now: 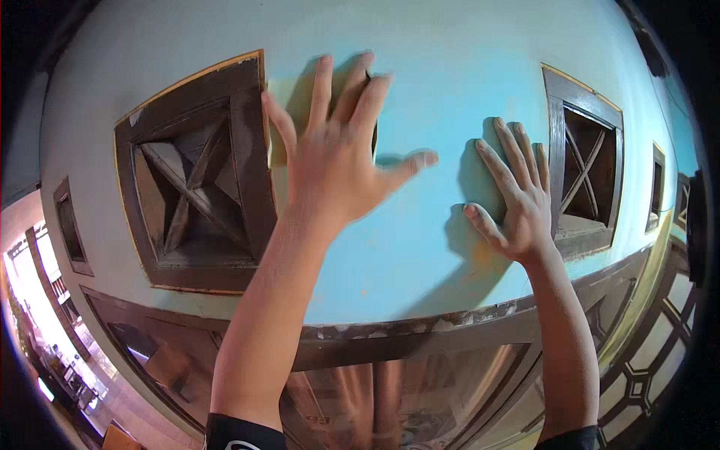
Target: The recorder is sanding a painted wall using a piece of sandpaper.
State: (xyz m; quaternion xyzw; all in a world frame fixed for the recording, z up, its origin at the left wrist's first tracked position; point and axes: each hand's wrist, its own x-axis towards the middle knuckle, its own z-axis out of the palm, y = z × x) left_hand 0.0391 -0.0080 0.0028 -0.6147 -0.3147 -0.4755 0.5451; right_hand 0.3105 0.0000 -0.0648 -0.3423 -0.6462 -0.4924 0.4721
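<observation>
My left hand (pixel 337 152) is raised to the pale turquoise wall (pixel 422 236), fingers spread and palm towards it. Beneath it shows part of a flat thing with a yellowish left side and a dark right edge; the hand covers most of it, so I cannot tell what it is. The little fingertip is at the right edge of a dark wooden vent frame (pixel 247 146) with crossed bars. My right hand (pixel 523 208) lies against or very near the wall, fingers apart, beside a second crossed-bar vent frame (pixel 557 146). Neither hand visibly grips anything.
Below the wall runs a dark wooden beam (pixel 416 332) with worn paint, above a reflective glass pane (pixel 371 394). A panelled door or screen (pixel 647 365) stands at lower right. Bright daylight enters at the left, over a tiled floor (pixel 112 388).
</observation>
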